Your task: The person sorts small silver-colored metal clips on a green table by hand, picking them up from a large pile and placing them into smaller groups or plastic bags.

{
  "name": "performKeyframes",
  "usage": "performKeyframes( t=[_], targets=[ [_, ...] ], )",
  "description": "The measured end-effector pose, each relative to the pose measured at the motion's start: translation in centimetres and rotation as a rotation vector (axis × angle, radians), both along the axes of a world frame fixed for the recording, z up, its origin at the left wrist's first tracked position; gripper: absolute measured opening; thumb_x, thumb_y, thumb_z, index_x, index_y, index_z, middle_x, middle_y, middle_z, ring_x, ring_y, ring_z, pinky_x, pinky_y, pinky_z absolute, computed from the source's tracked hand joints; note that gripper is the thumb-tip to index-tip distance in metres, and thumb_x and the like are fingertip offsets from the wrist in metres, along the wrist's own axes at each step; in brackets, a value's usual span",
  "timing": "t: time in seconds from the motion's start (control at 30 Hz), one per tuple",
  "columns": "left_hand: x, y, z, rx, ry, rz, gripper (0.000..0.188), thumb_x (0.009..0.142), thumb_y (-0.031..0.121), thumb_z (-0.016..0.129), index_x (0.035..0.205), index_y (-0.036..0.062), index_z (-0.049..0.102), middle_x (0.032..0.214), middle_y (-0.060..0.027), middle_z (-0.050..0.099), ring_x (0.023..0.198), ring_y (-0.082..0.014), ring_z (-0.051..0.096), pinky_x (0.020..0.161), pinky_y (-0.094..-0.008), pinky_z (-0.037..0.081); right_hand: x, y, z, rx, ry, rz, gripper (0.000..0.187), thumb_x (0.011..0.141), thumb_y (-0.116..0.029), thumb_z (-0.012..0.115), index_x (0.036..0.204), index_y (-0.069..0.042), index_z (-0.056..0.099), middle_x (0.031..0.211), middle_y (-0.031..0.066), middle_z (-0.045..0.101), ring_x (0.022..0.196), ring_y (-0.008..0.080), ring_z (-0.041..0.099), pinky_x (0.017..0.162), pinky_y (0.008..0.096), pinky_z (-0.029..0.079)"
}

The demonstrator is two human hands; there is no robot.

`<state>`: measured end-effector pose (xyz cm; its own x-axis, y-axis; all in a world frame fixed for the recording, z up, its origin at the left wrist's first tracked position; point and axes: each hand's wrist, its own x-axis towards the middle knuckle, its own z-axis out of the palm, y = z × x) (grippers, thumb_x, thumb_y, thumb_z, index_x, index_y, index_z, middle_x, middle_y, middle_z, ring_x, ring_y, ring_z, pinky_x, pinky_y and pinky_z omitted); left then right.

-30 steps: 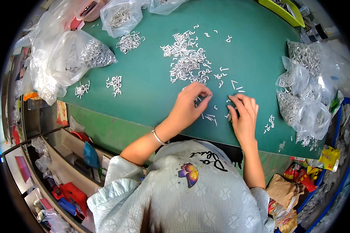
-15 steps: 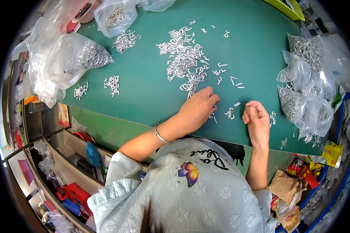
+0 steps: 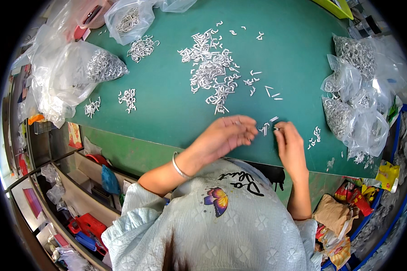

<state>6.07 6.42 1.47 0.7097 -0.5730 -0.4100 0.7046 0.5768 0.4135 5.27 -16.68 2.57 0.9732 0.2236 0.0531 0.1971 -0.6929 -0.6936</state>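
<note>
My left hand (image 3: 226, 137) is just above the near part of the green table, its fingers loosely bent and apart; no held piece shows in it. To its right, my right hand (image 3: 291, 147) is closed in a pinch, with a small silver metal piece (image 3: 276, 129) partly showing at the fingertips. Between the hands lie a few silver metal pieces (image 3: 264, 129), some straight and some curved. Beyond my left hand spreads a large loose heap of curved silver metal pieces (image 3: 209, 73). A small group of similar pieces (image 3: 315, 137) lies right of my right hand.
Clear plastic bags of silver pieces stand at the left (image 3: 105, 64) and right (image 3: 353, 106) table sides. Small piles (image 3: 142, 49) lie left of the heap. A yellow-green tray (image 3: 337, 8) sits at the far right. Drawers (image 3: 83, 176) flank my left side.
My left hand has drawn back toward me from the heap's near edge and its fingers have loosened. My right hand has shifted slightly left, its fingertips now close to the pieces between the hands.
</note>
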Motion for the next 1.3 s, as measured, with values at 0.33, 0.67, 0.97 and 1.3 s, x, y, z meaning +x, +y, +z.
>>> performKeyframes(
  t=[0.33,0.67,0.97,1.3],
  targets=[
    [-1.9,-5.2,0.1,-0.282,0.293,-0.041,0.032,0.103,0.015,0.039,0.117,-0.0089,0.056,0.115,-0.0176,0.062,0.106,-0.0231,0.063,0.096,-0.0357,0.051,-2.2,1.5,3.4,0.292,-0.057,0.168,0.015,0.081,0.009,0.063,0.092,0.0,0.067,0.099,0.0112,0.066,0.092,0.0252,0.064,0.084,0.0349,0.05],
    [2.2,-17.2,-1.6,0.704,-1.034,-0.004,0.038,0.087,-0.013,0.046,0.124,-0.0096,0.053,0.125,-0.0193,0.057,0.119,-0.0343,0.055,0.103,-0.0397,0.044,-3.3,-9.9,-0.8,0.161,-0.109,-0.438,0.035,0.101,-0.012,0.043,0.13,0.002,0.056,0.135,0.0169,0.056,0.129,0.0297,0.05,0.109,0.0378,0.035],
    [-0.4,-16.6,0.5,0.562,-1.056,-0.01,0.051,0.087,-0.011,0.049,0.136,-0.0028,0.042,0.142,-0.0196,0.04,0.131,-0.0324,0.044,0.109,-0.0395,0.037,-2.4,-11.0,-0.9,0.262,0.003,-0.269,0.042,0.101,-0.017,0.044,0.14,0.0,0.047,0.143,0.0161,0.05,0.136,0.0331,0.044,0.113,0.0404,0.032],
    [-7.5,-13.0,-6.0,-0.229,0.424,-0.55,0.051,0.105,0.026,0.038,0.141,-0.0094,0.036,0.143,-0.0229,0.045,0.135,-0.031,0.044,0.115,-0.0425,0.034,-1.2,-8.8,0.0,-0.083,-0.109,0.248,0.042,0.086,-0.004,0.058,0.128,0.0,0.058,0.141,0.014,0.052,0.136,0.0351,0.042,0.115,0.048,0.029]
  ],
)
